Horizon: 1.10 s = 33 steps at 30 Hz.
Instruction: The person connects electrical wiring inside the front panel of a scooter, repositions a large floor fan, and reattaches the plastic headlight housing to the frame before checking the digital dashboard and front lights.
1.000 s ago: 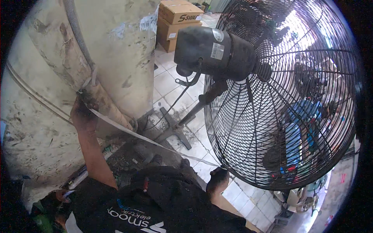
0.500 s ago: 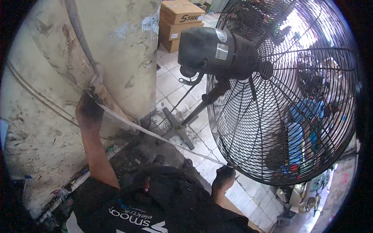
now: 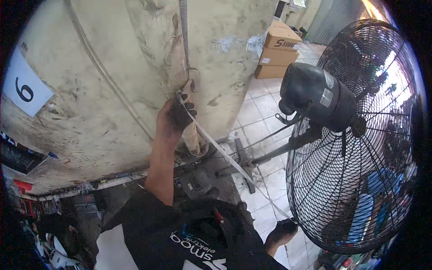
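Note:
A long, narrow whitish strip [image 3: 222, 152] runs taut and slanting between my two hands. Its upper end is pinched in my left hand [image 3: 179, 116], which is dark with grime and raised against a pipe [image 3: 191, 137] on the wall. A loop of material [image 3: 193, 80] goes round this pipe just above my fingers; whether the strip joins it I cannot tell. Lower down on the right, my right hand [image 3: 283, 231] is closed round the other end of the strip, beside the rim of a large black fan [image 3: 348, 148]. The strip's material cannot be made out.
The fan stands on a pole with a cross-shaped foot [image 3: 245, 167] on white floor tiles [image 3: 258, 110]. Stacked cardboard boxes [image 3: 280, 42] are behind it. A stained wall [image 3: 112, 58] with a grey corrugated conduit [image 3: 183, 31] rises in front, a paper sign [image 3: 28, 85] at its left.
The view has swung left, so the wall, boxes and fan appear farther right. My left fingers look more spread along the strip by the pipe. Both hands still keep the strip stretched.

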{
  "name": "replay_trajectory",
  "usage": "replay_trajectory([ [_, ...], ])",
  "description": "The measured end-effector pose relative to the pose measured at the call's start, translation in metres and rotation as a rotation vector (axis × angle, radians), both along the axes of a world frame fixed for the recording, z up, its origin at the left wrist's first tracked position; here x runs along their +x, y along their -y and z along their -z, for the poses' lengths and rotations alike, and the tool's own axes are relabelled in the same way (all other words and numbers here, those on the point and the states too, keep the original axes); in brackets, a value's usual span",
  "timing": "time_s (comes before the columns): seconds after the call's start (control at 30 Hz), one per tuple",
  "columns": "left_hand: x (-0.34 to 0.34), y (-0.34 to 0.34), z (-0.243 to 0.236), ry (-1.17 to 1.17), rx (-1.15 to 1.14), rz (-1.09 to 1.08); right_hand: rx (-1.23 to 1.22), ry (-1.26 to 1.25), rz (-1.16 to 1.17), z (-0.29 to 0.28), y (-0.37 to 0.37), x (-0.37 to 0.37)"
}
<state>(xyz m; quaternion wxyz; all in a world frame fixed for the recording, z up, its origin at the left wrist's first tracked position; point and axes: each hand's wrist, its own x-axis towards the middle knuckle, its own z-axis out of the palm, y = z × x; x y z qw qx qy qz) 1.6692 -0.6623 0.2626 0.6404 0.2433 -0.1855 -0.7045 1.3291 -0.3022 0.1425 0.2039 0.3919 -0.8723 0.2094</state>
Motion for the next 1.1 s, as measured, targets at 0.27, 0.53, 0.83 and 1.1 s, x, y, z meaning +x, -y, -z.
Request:
replay_trajectory([
  [0.27,-0.014,-0.002,0.002,0.096,0.019,0.073,0.23,0.276,0.196,-0.01,0.003,-0.001],
  [0.53,0.007,0.022,0.017,0.226,-0.114,0.028,-0.919,1.118,0.075,0.016,0.014,-0.003],
  [0.83,-0.004,0.017,0.009,0.108,-0.068,-0.005,-1.124,1.17,0.084,-0.001,0.029,0.002],
  [1.1,-0.022,0.008,-0.007,0.21,-0.029,-0.106,-1.187,1.146,0.12,-0.022,0.035,0.007],
])
